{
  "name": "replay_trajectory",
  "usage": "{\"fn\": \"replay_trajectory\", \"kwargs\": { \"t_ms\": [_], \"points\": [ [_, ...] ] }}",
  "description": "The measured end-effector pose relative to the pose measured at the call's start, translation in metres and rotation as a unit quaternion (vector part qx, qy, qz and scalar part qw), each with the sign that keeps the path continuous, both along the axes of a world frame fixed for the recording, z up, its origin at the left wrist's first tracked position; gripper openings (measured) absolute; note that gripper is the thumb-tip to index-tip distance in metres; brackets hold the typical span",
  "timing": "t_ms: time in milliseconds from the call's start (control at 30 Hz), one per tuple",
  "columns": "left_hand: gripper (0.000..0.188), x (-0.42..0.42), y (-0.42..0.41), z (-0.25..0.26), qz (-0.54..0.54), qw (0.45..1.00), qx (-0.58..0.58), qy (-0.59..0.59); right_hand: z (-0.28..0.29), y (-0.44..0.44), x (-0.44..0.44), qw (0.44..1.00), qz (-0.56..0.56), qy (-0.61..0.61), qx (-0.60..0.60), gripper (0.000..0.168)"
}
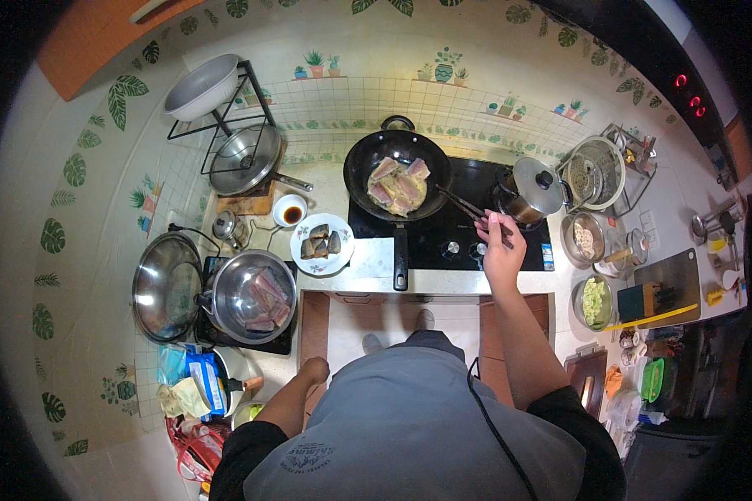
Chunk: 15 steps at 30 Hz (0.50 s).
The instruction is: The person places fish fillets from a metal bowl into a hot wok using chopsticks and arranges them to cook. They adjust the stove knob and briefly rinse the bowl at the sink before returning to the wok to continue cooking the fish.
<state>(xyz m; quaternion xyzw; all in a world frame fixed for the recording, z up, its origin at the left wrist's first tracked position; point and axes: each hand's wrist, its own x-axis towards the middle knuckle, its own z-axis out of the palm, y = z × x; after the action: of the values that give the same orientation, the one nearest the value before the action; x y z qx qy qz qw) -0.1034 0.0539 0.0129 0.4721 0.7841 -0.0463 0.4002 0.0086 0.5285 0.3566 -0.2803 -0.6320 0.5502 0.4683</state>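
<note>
My right hand [504, 252] grips a pair of dark chopsticks [464, 204], whose tips reach the right rim of a black wok [357, 168]. Pale pieces of fish [406, 186] lie in the wok, apart from the tips. By my left side hangs my left hand [314, 371], its fingers curled and nothing visible in it. Browned fish pieces [333, 243] rest on a flowered white plate [307, 263] left of the wok handle [400, 263]. Raw fish pieces [266, 300] are in a steel bowl [229, 275] nearer the left hand.
A small white bowl of dark sauce [292, 215] stands behind the plate. To the wok's right, a lidded pot [529, 194] sits on the black cooktop [464, 232]. Bowls of sliced food [584, 241] and chopped greens [594, 300] line the right counter, by a cutting board [670, 278].
</note>
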Motion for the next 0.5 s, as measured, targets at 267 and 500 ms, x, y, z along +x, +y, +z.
{"fn": "replay_trajectory", "kwargs": {
  "t_ms": [267, 500],
  "points": [
    [0.026, -0.005, 0.004, -0.002, -0.045, 0.999, -0.008, 0.013, 0.005, -0.002, 0.000, 1.000, -0.002, -0.005, 0.000, 0.023],
    [0.028, -0.007, 0.006, -0.007, -0.008, 0.999, -0.046, 0.002, 0.003, -0.001, -0.001, 1.000, 0.000, -0.005, -0.005, 0.023]
  ]
}}
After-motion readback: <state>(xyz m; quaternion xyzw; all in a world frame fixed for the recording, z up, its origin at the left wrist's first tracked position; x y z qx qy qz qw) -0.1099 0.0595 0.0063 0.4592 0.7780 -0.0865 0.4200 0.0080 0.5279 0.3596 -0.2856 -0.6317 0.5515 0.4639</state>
